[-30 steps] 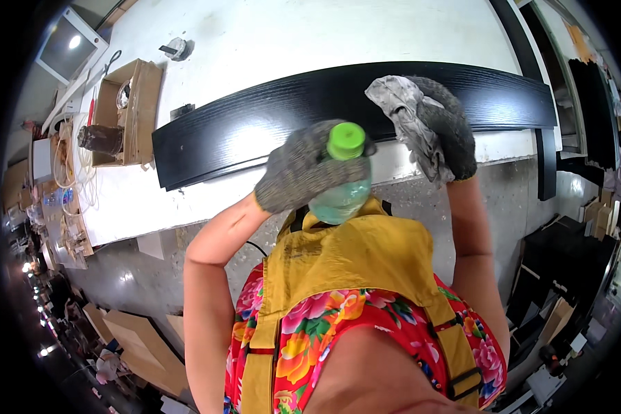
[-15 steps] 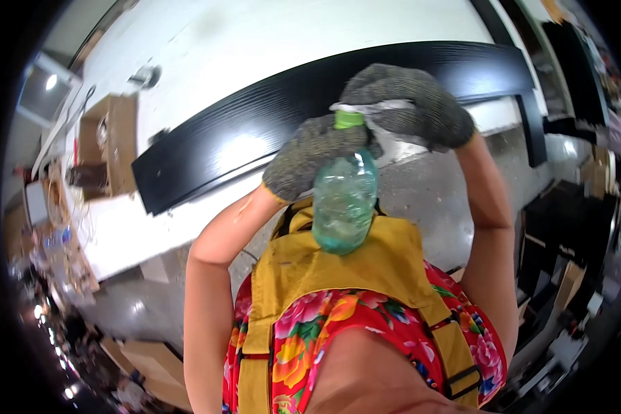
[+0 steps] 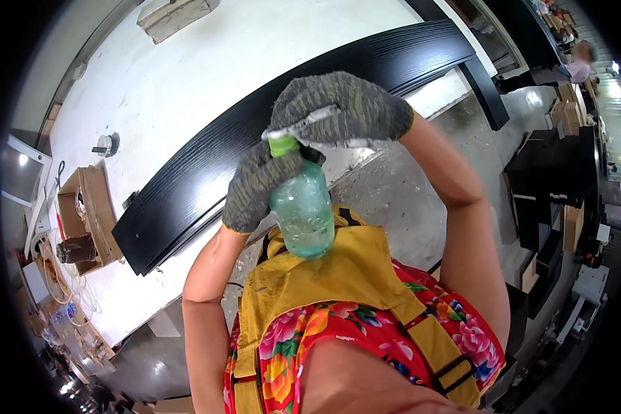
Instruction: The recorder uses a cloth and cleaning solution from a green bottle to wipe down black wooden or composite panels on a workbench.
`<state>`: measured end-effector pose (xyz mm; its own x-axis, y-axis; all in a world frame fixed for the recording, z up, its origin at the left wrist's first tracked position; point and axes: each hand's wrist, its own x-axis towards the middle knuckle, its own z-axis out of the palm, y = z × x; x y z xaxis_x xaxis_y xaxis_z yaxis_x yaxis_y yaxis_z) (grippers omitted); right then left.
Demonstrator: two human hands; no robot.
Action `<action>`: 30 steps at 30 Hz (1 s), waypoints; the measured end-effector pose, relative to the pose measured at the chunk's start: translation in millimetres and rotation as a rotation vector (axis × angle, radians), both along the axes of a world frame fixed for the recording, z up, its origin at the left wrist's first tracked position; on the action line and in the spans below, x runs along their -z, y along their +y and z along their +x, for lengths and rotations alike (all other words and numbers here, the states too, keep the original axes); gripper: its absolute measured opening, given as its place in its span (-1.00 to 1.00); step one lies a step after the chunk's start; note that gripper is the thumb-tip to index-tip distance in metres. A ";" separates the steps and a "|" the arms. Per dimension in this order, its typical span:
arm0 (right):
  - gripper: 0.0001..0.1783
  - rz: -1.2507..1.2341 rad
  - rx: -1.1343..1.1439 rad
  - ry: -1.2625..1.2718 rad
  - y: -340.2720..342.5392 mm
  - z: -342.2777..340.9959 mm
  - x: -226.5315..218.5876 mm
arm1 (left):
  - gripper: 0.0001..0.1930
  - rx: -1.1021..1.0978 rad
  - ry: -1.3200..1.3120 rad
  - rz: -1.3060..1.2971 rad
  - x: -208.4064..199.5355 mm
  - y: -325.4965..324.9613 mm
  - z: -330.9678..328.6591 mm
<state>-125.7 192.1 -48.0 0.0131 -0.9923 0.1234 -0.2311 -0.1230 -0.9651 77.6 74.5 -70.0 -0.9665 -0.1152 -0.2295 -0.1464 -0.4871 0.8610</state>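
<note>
A clear green plastic bottle [image 3: 302,215] stands slightly tilted in front of my chest, its base near the apron. My left hand [image 3: 261,185], in a dark grey knit glove, is wrapped around its neck just below the bright green cap [image 3: 283,145]. Over the cap, my gloved right hand [image 3: 341,107] grips a crumpled white cloth [image 3: 307,127], which touches the bottle's top. The right fingertips are partly hidden by the cloth. Behind both hands, a long black wood-grain panel [image 3: 186,183] lies along the edge of the white table [image 3: 207,79].
An open cardboard box [image 3: 107,214] with items inside stands at the table's left, with a small round metal piece [image 3: 107,145] behind it. A pale block [image 3: 172,17] sits at the far side. Black furniture parts [image 3: 548,179] are stacked at the right; a person [image 3: 576,65] stands farther back.
My view has swung, so the bottle, hands and panel appear farther left. Both hands stay on the bottle and cloth, and the right wrist has turned somewhat.
</note>
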 end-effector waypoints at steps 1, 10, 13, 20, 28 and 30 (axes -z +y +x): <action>-0.64 -0.149 -0.013 0.152 1.0 4.1 4.3 | -0.58 -0.017 0.007 -0.101 -1.4 1.0 4.1; -0.66 -0.154 0.183 0.613 12.2 40.8 -6.1 | -0.53 -0.159 0.035 -0.705 14.0 -4.8 27.8; -0.66 -0.357 0.472 0.707 25.6 -5.4 25.0 | -0.54 -0.148 0.202 -0.800 24.4 -19.5 32.5; -0.60 0.201 0.648 1.284 -9.4 -35.7 38.9 | -0.61 -0.225 0.329 -1.114 50.9 -15.6 31.4; -0.59 0.264 0.601 1.364 -6.6 -48.3 39.0 | -0.64 -0.215 0.365 -1.165 53.0 -15.4 30.1; -0.58 0.311 0.587 1.393 -9.3 -29.5 40.0 | -0.64 -0.217 0.361 -1.140 51.6 -16.6 29.9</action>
